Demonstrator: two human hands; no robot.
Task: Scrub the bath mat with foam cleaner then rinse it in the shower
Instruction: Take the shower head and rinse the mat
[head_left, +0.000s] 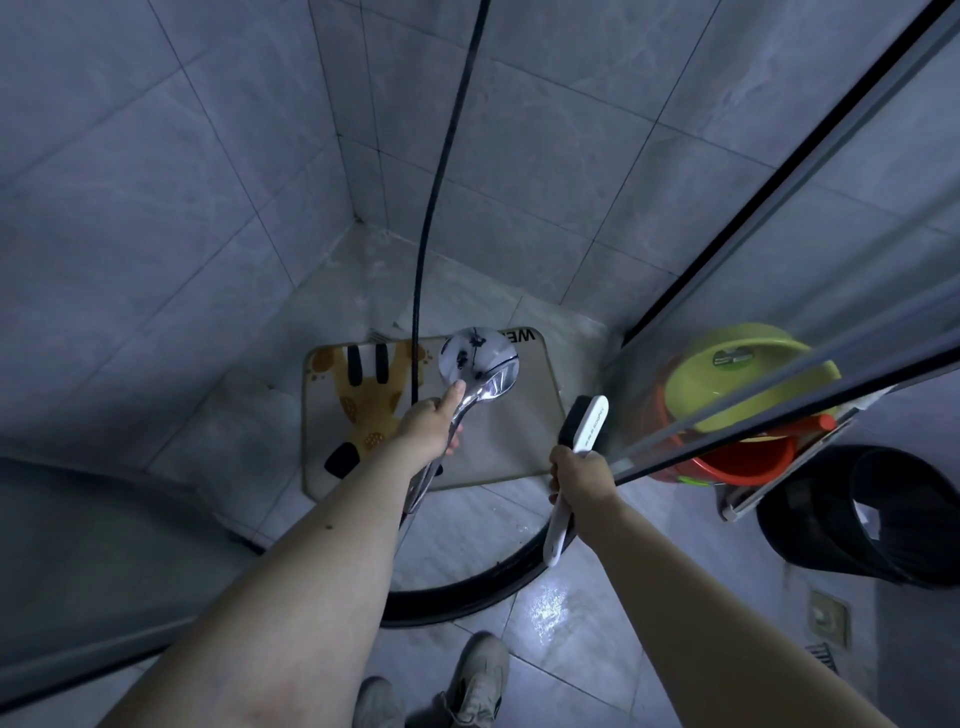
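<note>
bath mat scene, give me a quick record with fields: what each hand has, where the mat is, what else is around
left hand: the left hand grips the shower head by its handle, held over the mat
right hand: the right hand holds the scrub brush, bristles facing left
bath mat: the bath mat lies flat on the shower floor
hose: the black hose hangs down from above
outside: basins stacked behind the glass door; black bin

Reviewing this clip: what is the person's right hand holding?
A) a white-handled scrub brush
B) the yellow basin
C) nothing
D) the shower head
A: the right hand grips the white handle of the scrub brush beside the bath mat, while the left hand holds the shower head.
</note>
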